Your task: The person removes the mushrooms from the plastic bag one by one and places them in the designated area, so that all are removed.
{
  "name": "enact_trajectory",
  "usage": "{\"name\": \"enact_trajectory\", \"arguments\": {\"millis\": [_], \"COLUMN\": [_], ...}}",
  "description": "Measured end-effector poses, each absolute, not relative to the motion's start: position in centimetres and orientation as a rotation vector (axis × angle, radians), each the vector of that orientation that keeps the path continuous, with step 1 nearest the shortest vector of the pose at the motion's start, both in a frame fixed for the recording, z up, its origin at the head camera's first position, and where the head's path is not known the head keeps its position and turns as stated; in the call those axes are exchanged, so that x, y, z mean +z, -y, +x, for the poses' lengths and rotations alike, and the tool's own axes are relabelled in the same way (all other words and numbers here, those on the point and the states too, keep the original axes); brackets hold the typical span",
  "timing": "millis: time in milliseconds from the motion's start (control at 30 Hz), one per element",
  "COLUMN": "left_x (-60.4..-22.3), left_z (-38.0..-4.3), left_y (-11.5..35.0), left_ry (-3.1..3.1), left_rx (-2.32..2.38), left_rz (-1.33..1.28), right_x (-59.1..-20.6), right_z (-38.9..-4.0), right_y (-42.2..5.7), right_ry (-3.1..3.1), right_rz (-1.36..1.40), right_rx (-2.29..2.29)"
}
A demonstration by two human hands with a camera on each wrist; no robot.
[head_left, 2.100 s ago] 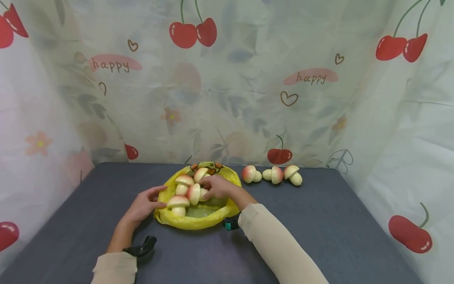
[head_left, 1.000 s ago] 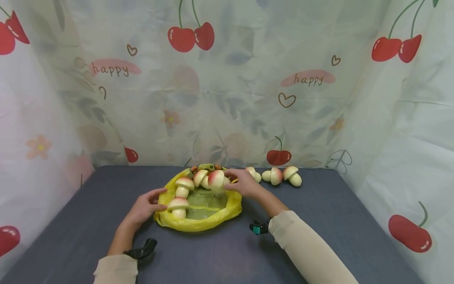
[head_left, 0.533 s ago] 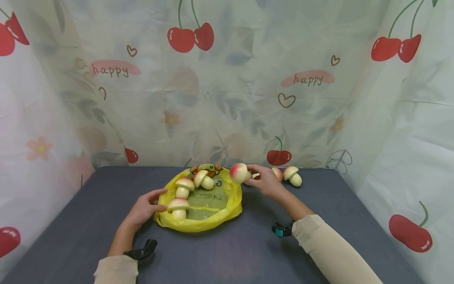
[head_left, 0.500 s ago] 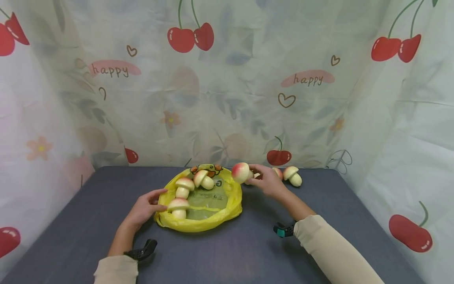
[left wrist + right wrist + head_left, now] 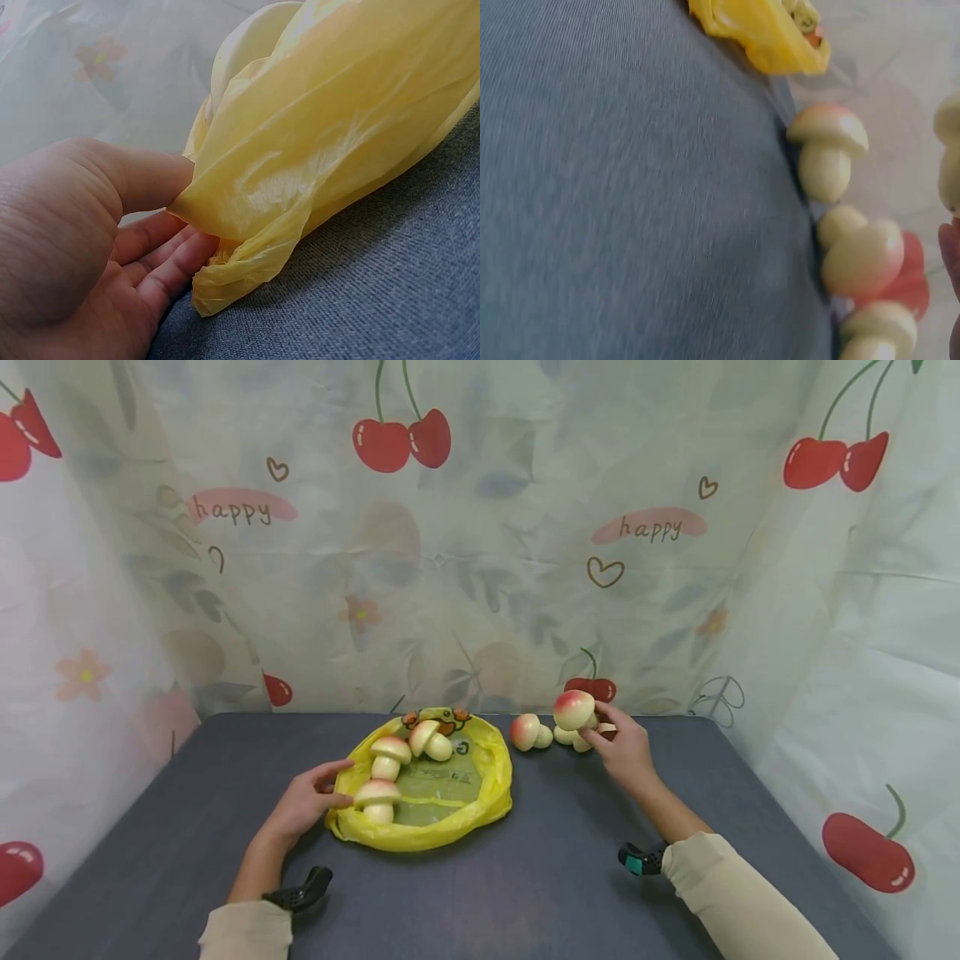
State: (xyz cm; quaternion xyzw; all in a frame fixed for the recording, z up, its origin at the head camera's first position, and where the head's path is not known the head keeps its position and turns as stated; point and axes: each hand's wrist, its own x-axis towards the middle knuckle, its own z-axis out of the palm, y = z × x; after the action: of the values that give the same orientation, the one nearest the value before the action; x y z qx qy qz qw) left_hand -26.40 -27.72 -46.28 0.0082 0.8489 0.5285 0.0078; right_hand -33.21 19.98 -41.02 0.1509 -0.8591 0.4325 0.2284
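A yellow plastic bag lies with its mouth spread wide, several toy mushrooms inside it, such as a red-capped mushroom near its left rim. My left hand holds that left rim; in the left wrist view the thumb and curled fingers are on either side of the bag's edge. Raised above the back right of the table, a toy mushroom with a pinkish-red cap is pinched by the stem in my right hand. Only fingertips and part of this mushroom show in the right wrist view.
Along the table's back edge sits a row of mushrooms: a left one, and others partly hidden behind the held mushroom and right hand. A dark grey cloth covers the table. A cherry-print curtain hangs behind.
My right hand has picked a mushroom out of the bag and carried it rightward over the row at the back. The left hand has stayed at the bag's rim.
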Motion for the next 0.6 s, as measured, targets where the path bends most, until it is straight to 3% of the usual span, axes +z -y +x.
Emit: {"name": "enact_trajectory", "arguments": {"millis": [600], "left_x": [-46.3], "left_z": [-26.4], "left_y": [27.6], "left_ry": [-2.641], "left_rx": [1.659], "left_rz": [0.002], "right_x": [-43.4], "right_z": [-34.5], "right_y": [-25.4], "right_ry": [2.162], "right_rz": [0.013], "right_rx": [1.183]}}
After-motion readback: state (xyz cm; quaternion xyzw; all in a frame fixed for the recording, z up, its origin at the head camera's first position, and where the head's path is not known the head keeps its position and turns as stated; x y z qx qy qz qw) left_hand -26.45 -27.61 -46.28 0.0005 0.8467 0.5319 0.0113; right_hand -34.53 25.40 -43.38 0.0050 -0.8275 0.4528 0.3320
